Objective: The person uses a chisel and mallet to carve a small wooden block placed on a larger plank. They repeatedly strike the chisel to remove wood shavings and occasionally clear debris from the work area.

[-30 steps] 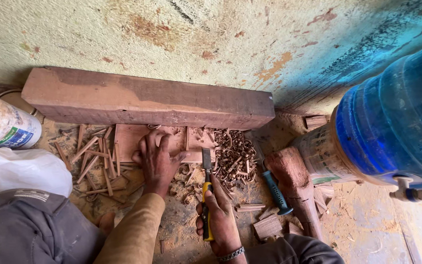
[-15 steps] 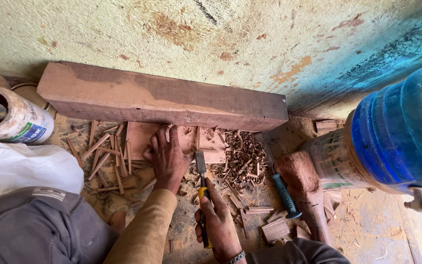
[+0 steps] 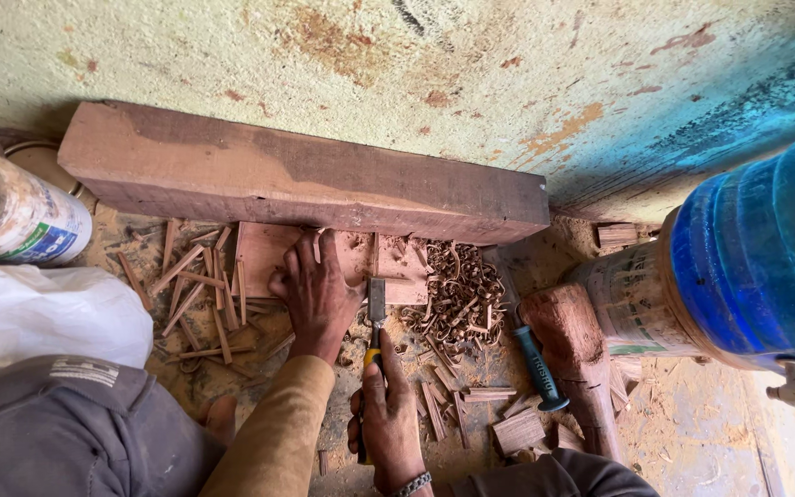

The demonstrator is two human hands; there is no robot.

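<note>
Dusty floor holds a flat wood piece under the left hand's spread fingers, while the right hand's fingers wrap tight around a chisel beside it.

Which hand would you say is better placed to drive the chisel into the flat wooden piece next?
Probably the right hand: it grips the chisel, blade at the flat wooden piece. The left hand lies flat, pinning it.

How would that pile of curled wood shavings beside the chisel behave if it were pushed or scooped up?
The curled wood shavings look thin and loosely heaped, so they would probably be very light and scatter rather than move as one mass. Their tight curls suggest they are brittle and might snap under the chisel or a hand.
</note>
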